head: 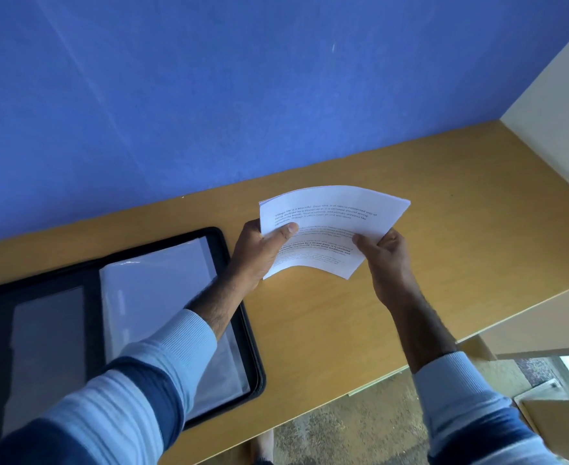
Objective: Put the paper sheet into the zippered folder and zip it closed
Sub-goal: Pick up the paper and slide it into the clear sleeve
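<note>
Paper sheet (333, 223), white with printed text, is floppy and light, bowing above the tan wooden desk (444, 203). Left hand (259, 253) and right hand (388, 260) pinch its side edges; open black zippered folder (239, 317) sits at 8 o'clock. I'd keep holding those edges.

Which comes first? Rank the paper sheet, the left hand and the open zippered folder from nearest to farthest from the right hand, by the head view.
1. paper sheet: gripped by the right hand.
2. left hand: holding the sheet's opposite edge.
3. zippered folder: lying open at far left on the table.
</note>
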Demonstrator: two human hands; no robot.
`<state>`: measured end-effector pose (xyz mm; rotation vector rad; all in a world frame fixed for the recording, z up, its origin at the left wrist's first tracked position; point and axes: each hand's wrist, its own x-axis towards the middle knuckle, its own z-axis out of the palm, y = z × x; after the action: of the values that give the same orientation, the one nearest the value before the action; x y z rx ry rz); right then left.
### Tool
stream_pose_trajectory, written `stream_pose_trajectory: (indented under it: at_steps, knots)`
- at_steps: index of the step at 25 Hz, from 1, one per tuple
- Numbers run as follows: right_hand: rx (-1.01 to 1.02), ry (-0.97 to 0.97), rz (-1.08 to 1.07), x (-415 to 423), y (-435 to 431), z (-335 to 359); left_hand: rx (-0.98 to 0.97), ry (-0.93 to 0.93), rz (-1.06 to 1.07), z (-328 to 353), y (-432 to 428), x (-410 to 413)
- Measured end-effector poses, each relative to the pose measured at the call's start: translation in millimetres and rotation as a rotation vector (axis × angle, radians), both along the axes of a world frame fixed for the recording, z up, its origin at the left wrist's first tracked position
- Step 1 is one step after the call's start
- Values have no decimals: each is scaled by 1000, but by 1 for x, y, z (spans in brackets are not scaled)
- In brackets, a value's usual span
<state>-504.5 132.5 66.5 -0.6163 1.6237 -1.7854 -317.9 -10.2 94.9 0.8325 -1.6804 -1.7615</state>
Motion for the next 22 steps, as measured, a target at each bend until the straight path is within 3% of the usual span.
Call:
stream_pose_trajectory:
  at_steps: [12,19,22]
  knots:
    - [130,84,12,3,6,-3,73,-22,27,-1,-3,9]
    - [226,239,260,47,-55,13,104,28,209,16,-60,77]
    - [252,296,314,72,-103,21,23,9,379,9,-96,120]
